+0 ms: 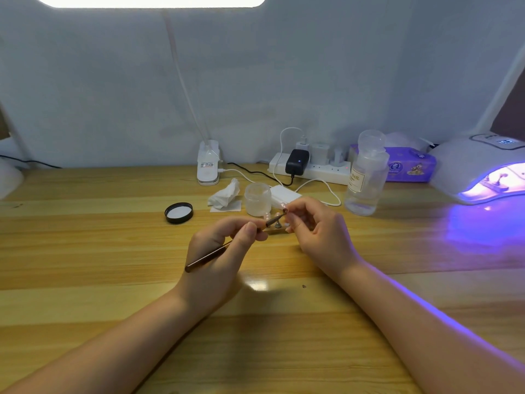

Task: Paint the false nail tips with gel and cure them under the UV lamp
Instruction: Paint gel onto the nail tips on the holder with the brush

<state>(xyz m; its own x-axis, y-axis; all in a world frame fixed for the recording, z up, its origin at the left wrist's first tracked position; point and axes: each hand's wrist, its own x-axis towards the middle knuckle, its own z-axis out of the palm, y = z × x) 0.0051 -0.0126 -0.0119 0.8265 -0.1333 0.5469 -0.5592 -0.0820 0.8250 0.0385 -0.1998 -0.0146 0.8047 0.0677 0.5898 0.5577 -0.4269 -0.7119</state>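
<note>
Over the glossy, grained wooden table [113, 251], our left hand [218, 251] pinches a slim dark brush [227, 247], bristles touching a tiny nail tip [284, 211] pinched in our right hand [315, 231]. Behind sits a frosted round jar [257, 199]; the domed white UV lamp [480, 169] glows violet at far right.

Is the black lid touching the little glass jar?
Apart. In the head view the black lid lies flat on the table, left of the open glass jar, with bare wood and a crumpled tissue between them.
</note>
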